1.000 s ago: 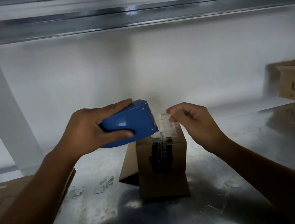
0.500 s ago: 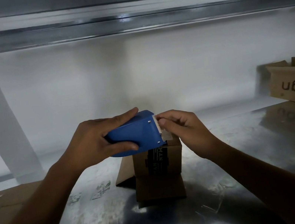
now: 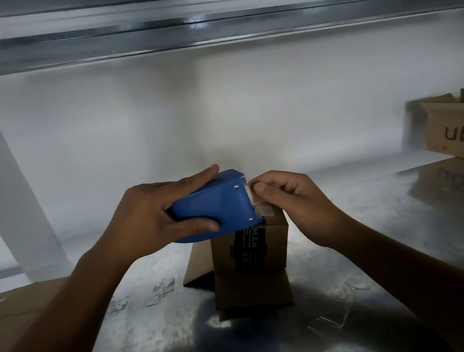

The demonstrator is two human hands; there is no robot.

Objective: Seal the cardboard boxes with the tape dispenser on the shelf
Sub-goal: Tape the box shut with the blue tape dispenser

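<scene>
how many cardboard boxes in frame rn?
3: small brown black-printed cardboard box at centre; larger brown printed cardboard box far right; brown cardboard box cut off at left edge. Others may be out of frame.

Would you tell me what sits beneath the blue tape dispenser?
A cardboard box with black print stands below the tape dispenser, at its front end; the box top is hidden by dispenser and right hand.

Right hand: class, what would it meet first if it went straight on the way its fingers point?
The right hand points left, so it would meet the toothed front of the blue tape dispenser almost at once; it seems to pinch tape there.
</scene>
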